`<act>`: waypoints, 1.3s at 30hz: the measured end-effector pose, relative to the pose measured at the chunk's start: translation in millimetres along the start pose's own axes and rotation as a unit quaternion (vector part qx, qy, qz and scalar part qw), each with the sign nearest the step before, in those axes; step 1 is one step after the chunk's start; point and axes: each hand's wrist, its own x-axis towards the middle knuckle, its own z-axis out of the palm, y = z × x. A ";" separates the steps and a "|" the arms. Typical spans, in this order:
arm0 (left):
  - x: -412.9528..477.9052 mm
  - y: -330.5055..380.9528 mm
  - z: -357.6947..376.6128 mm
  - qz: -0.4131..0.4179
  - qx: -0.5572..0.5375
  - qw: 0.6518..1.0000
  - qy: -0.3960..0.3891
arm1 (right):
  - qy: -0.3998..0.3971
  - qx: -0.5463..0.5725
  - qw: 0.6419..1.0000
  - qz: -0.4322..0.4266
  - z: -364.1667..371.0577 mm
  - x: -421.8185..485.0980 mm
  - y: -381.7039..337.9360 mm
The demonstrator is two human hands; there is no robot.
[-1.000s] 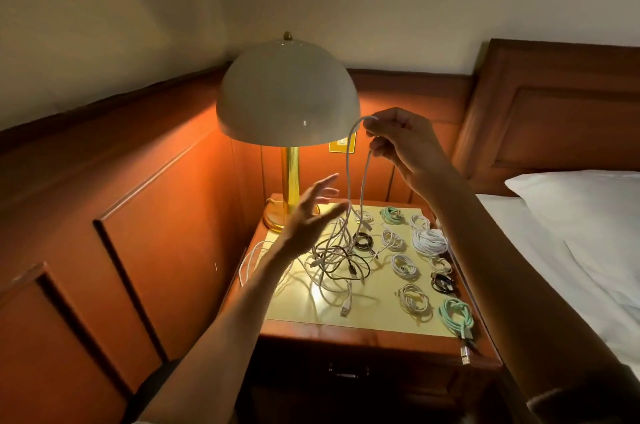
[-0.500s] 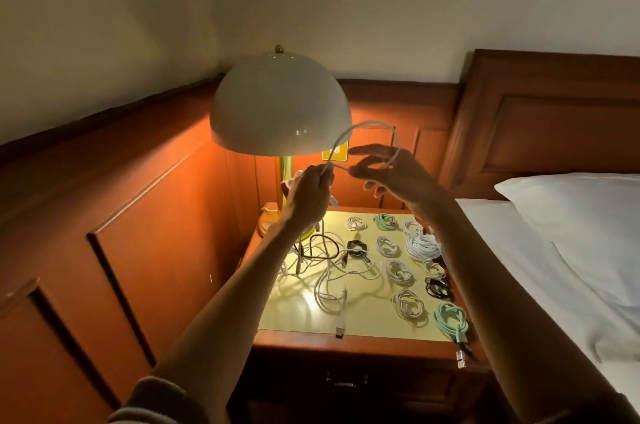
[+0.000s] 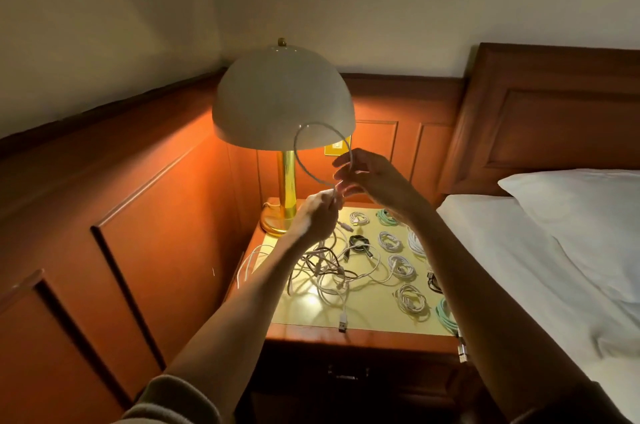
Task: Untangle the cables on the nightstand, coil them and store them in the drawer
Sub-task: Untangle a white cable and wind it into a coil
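**Both hands form a loop of white cable above the nightstand**

Head view: the left hand is closed around a white cable, which arcs up and over to the right hand, whose fingers pinch its other side. Below the left hand, a loose tangle of cables lies on the nightstand. Under and beside the right forearm sit small coiled cables in rows. Beyond the left hand stands the lit lamp. The drawer is closed.

White, mint-green and black cables on a yellow-topped reddish-brown nightstand; cream-shaded brass lamp.
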 end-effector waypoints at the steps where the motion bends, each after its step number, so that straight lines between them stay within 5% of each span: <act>1: 1.4 -2.5 2.6 -0.007 -0.009 1.000 -0.004 | -0.019 -0.099 0.995 -0.019 0.5 -1.1 5.1; 3: 2.9 -7.8 7.4 -0.027 -0.039 0.999 0.001 | -0.038 -0.252 0.965 -0.060 0.3 0.1 10.2; 8: 8.7 -37.4 13.4 -0.110 -0.065 0.990 -0.065 | -0.136 -0.349 0.918 -0.127 -12.4 6.8 12.4; 12: 1.7 -5.5 3.0 -0.032 -0.087 0.994 -0.057 | -0.117 -0.429 0.873 -0.201 -7.3 11.6 14.6; 19: -14.0 -24.2 9.6 0.055 -0.033 0.998 -0.009 | 0.143 -0.158 0.969 -0.129 -21.5 23.8 -6.6; 28: -25.3 -64.0 13.3 -0.034 0.007 0.999 -0.040 | 0.267 0.009 0.952 -0.146 -37.0 37.1 -26.3; 34: -33.6 -80.7 14.6 -0.084 0.098 0.990 -0.064 | 0.228 0.052 0.962 -0.140 -39.1 31.1 -31.9; 39: -28.6 -49.6 5.9 0.008 0.114 0.989 -0.091 | 0.219 0.074 0.964 -0.133 -37.4 24.7 -39.7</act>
